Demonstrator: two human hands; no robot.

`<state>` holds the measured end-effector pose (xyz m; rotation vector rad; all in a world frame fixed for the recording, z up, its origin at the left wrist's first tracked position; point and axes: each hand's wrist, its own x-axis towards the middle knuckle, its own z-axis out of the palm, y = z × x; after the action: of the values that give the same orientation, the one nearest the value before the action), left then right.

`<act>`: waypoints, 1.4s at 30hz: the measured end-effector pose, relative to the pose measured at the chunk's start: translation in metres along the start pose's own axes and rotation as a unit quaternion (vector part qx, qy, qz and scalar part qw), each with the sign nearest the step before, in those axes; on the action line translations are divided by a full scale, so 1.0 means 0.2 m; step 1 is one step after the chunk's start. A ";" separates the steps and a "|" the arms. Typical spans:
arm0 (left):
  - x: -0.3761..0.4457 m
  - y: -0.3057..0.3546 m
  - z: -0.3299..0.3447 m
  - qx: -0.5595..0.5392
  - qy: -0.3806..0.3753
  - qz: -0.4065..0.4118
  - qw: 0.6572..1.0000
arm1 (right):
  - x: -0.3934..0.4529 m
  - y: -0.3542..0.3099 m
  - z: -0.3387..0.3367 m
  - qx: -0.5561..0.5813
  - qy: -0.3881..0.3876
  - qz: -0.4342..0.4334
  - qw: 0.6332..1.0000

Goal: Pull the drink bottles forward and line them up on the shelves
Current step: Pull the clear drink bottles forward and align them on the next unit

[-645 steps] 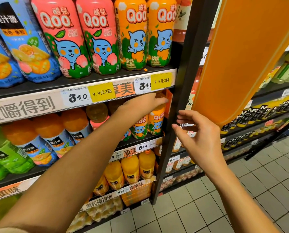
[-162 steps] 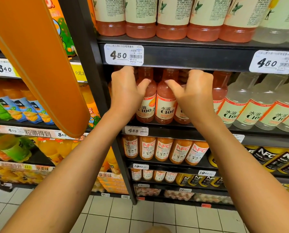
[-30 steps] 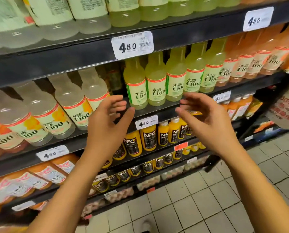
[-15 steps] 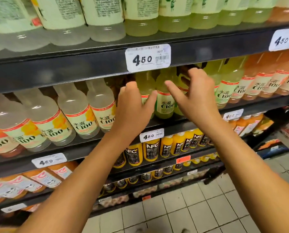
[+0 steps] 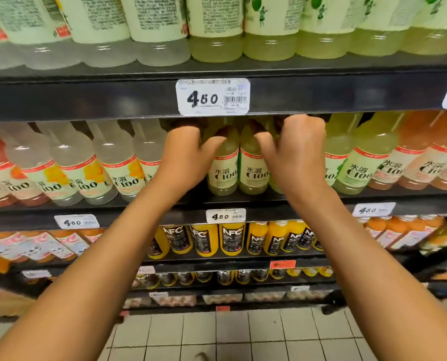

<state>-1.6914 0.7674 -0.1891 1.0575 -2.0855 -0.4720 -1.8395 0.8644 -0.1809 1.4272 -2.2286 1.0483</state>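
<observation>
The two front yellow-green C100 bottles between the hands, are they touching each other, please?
Touching: the head view shows the left bottle and right bottle meeting side by side, no gap.

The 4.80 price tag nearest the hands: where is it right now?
Head view, centre: the price tag sits on the shelf edge directly above the left hand and right hand.

1. Price tag [image 5: 213, 97], white, reading "4.60" with a barcode, fixed to the dark upper shelf edge.
2. Three smaller price tags [image 5: 226, 216] on the shelf edge below.
3. Red tag [image 5: 282, 264] on a lower edge.
4. Floor [image 5: 233, 337] of pale square tiles with dark grout.
</observation>
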 end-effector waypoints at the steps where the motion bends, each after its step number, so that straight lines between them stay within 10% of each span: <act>1: -0.01 0.00 -0.01 -0.003 0.010 0.015 1.000 | 0.00 0.00 0.00 0.002 -0.005 -0.006 1.000; 42: -0.02 -0.04 -0.03 -0.088 -0.041 -0.023 0.995 | -0.02 0.00 -0.04 0.010 0.011 -0.022 1.000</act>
<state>-1.6810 0.7652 -0.1910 0.9975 -2.0510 -0.7192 -1.8394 0.8726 -0.1777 1.4586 -2.1662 1.0694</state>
